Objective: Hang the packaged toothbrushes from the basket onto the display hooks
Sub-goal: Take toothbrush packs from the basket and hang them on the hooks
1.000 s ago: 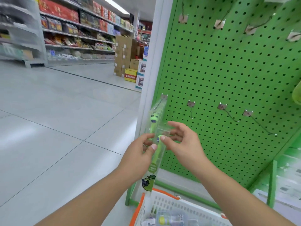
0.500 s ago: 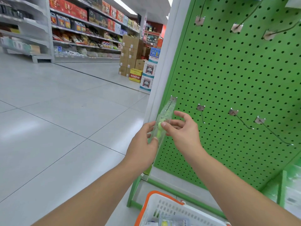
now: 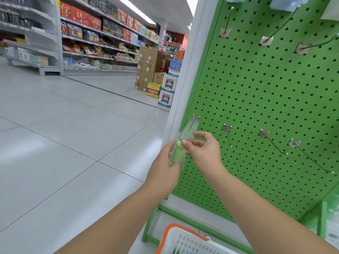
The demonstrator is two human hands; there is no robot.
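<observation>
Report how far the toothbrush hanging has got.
Done: nothing hangs free on the lower row. In hand: both the left hand and right hand hold a packaged toothbrush at the leftmost hook. Left: three bare hooks and the basket.

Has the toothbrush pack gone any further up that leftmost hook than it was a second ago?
Yes. The toothbrush pack has slid up along the leftmost hook toward the green board; its top now sits nearer the hook's base.

Clear toothbrush pack (image 3: pixel 180 151), green brush inside, upright at frame centre, top on leftmost lower hook (image 3: pixel 192 123). White basket (image 3: pixel 183 241), orange rim, bottom centre.
</observation>
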